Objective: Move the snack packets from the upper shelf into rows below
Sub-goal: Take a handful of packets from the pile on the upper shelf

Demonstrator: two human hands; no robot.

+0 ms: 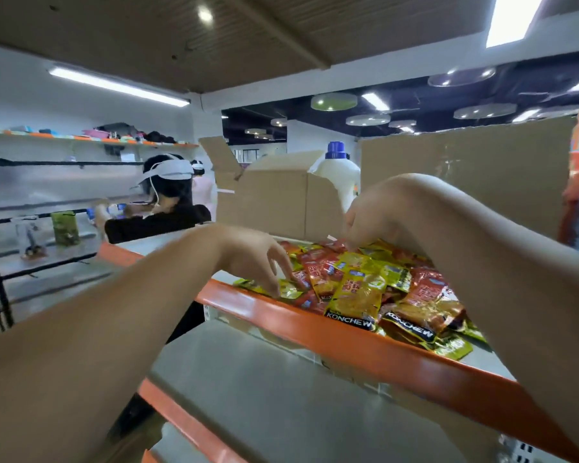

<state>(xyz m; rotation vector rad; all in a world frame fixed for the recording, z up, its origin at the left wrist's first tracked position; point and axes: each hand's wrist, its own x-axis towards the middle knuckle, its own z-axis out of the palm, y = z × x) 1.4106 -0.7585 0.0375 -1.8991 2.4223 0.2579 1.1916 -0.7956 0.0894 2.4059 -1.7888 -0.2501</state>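
Note:
A heap of red and yellow snack packets (368, 289) lies on the upper shelf, behind its orange front rail (315, 324). My left hand (258, 255) reaches over the rail, fingers spread, its tips touching a yellow-green packet (286, 290) at the heap's left edge. My right hand (378, 215) hangs over the back of the heap, fingers curled down among the packets; whether it grips one is hidden. Under the rail lies the grey lower shelf (281, 396), with no packets on the part that shows.
Open cardboard boxes (281, 195) and a white bottle with a blue cap (336, 172) stand behind the heap. A tall cardboard sheet (465, 182) is at the right. Another person with a headset (168, 202) works at shelves on the left.

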